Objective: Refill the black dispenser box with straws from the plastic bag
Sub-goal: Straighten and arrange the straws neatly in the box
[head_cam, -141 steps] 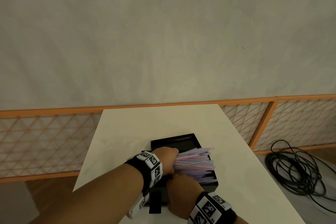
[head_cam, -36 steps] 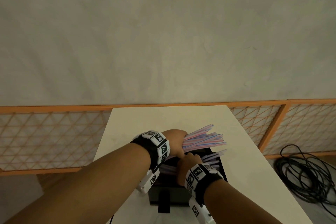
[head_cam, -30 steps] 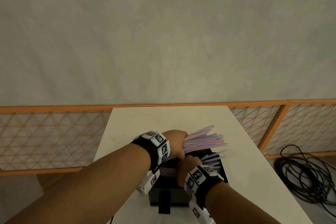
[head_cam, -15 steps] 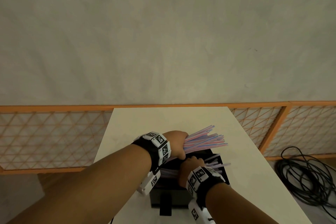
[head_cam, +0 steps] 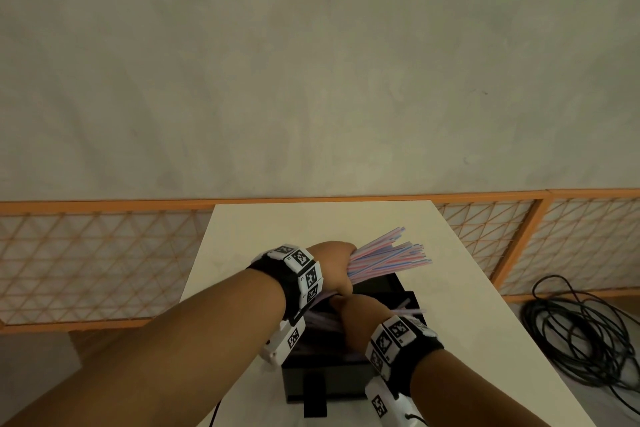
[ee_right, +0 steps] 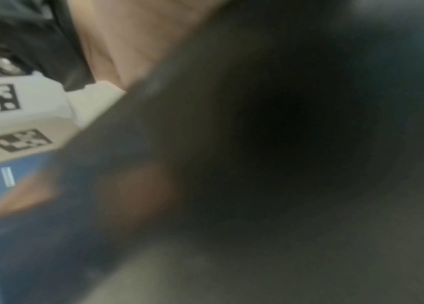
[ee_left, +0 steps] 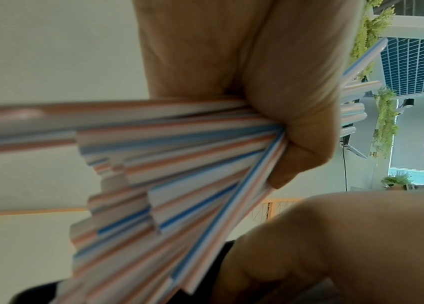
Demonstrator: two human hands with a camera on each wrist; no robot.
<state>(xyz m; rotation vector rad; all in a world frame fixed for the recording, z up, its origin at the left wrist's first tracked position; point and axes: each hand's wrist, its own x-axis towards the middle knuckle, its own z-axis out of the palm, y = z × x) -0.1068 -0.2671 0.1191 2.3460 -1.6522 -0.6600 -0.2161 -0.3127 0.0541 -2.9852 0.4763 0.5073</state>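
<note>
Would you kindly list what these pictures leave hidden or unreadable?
- Right hand fingers: head view, left hand and straws cover them; right wrist view is dark blur.
- Black dispenser box interior: head view, both wrists block it.
- Plastic bag: in no view.

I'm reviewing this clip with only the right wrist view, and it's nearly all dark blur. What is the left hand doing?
Observer: The left hand grips a fanned bunch of striped straws.
Operator: Where is the bunch relative to the box?
Observer: It is held above the far end of the open black box, with its tips pointing right and away.
Operator: And the right hand?
Observer: The right hand reaches into the box just under the left hand, beside loose straws. Whether it grips any is hidden.
</note>
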